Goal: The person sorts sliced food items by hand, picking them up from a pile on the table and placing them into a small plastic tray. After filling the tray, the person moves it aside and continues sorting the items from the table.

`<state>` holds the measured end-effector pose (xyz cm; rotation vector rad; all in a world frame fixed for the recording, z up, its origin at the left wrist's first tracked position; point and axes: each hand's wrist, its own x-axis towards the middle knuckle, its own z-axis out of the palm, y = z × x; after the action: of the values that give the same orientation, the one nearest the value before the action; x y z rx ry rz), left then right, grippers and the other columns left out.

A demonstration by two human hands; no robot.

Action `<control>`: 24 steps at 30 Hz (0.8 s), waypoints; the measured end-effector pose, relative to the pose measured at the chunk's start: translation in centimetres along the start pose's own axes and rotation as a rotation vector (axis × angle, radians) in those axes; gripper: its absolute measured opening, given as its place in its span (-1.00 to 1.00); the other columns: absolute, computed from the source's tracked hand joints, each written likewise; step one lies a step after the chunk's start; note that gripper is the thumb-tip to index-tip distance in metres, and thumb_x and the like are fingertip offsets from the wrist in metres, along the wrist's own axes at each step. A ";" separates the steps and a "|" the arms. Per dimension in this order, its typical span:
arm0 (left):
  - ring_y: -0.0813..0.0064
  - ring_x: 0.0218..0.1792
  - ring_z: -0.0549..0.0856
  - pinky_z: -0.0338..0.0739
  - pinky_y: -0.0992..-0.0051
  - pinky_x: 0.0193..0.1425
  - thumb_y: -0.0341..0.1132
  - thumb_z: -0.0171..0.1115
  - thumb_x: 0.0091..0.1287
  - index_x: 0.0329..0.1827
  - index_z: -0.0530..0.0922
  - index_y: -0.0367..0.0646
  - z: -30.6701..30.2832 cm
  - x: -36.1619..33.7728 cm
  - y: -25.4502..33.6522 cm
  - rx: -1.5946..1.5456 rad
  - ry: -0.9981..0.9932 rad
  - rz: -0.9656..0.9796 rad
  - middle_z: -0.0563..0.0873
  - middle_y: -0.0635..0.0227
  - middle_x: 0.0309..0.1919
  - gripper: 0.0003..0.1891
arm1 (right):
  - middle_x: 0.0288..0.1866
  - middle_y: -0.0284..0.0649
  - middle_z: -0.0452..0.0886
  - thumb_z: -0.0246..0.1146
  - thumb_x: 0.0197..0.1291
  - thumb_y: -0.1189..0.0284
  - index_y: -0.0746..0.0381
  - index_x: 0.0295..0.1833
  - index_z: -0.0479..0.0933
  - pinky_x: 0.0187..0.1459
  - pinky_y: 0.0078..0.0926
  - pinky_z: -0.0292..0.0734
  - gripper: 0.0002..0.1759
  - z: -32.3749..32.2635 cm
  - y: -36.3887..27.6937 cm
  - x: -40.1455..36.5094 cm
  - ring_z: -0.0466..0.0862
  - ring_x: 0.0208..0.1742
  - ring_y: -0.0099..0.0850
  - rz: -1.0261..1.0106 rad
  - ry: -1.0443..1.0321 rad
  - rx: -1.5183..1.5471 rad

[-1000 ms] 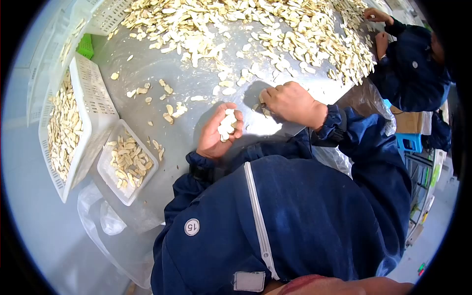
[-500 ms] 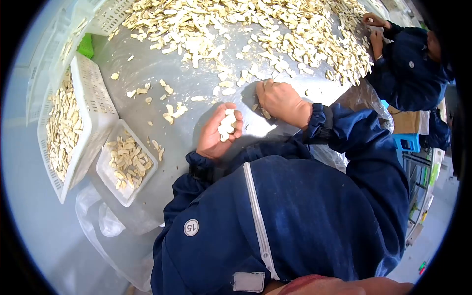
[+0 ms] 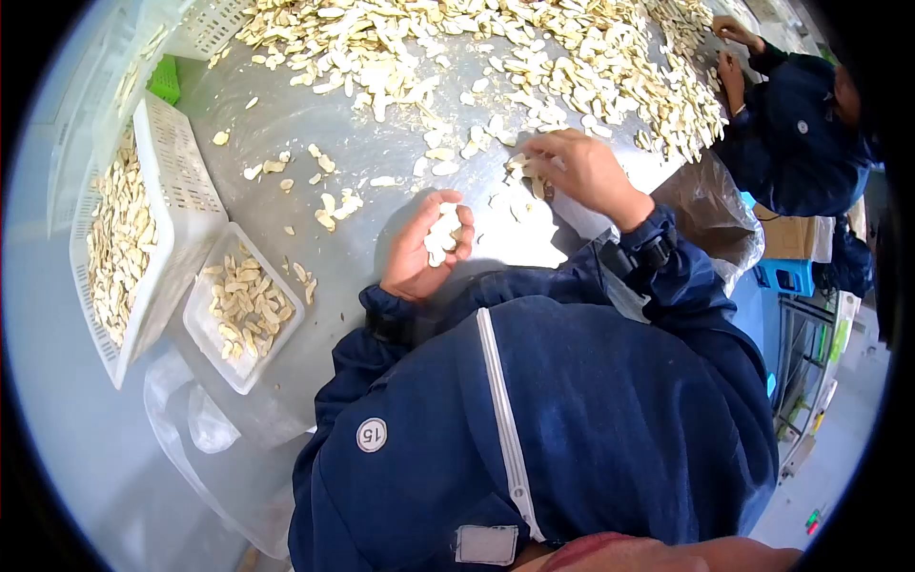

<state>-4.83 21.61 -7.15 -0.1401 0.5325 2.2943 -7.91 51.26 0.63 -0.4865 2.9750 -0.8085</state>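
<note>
My left hand (image 3: 419, 250) is cupped palm-up over the metal table (image 3: 286, 124) and holds a small stack of pale flat seeds (image 3: 441, 232). My right hand (image 3: 581, 172) reaches forward to the near edge of the big spread of seeds (image 3: 496, 57), its fingers pinching a few seeds (image 3: 522, 169) off the table. Loose seeds lie between the two hands and to the left of them.
A small white tray (image 3: 203, 334) with seeds and a large white slotted crate (image 3: 172, 172) of seeds stand at the table's left edge. Clear plastic bags hang off the near edge. Another person in dark blue (image 3: 801, 124) works at the far right.
My right hand moved away from the near table edge, forward and right to the seed pile, and opened from a fist into a pinch. My left hand stayed in place.
</note>
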 end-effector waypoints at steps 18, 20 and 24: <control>0.50 -0.12 0.71 0.57 0.55 -0.22 -0.18 0.05 0.69 0.30 0.54 -0.11 -0.4 -0.4 -0.1 0.150 -0.017 0.056 0.73 0.28 -0.04 -0.71 | 0.00 -0.12 0.83 0.30 0.51 0.41 0.33 0.34 0.61 0.02 -0.45 0.68 -0.61 2.8 -12.0 8.7 0.82 -0.02 -0.43 -0.032 -0.346 0.524; 0.56 -0.14 0.71 0.61 0.50 -0.16 -0.24 0.06 0.69 0.23 0.58 -0.11 -0.1 -0.5 -1.1 0.855 -0.053 0.418 0.72 0.35 -0.10 -0.76 | 0.23 -0.12 0.77 0.27 0.57 0.45 0.31 0.49 0.52 0.19 -0.42 0.65 -0.54 3.0 -16.6 8.5 0.79 0.16 -0.37 -0.200 -0.372 0.885; 0.50 -0.14 0.72 0.60 0.50 -0.17 -0.10 0.10 0.69 0.25 0.58 -0.10 -0.2 -0.2 -0.7 0.223 -0.025 0.179 0.73 0.30 -0.09 -0.69 | 0.14 -0.07 0.82 0.27 0.54 0.44 0.23 0.42 0.61 0.10 -0.39 0.70 -0.59 3.0 -16.3 9.2 0.83 0.10 -0.34 -0.240 -0.091 0.679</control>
<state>-4.17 21.82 -7.48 0.0470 0.8116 2.3851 -11.62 33.66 6.72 -0.7977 2.3617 -1.6604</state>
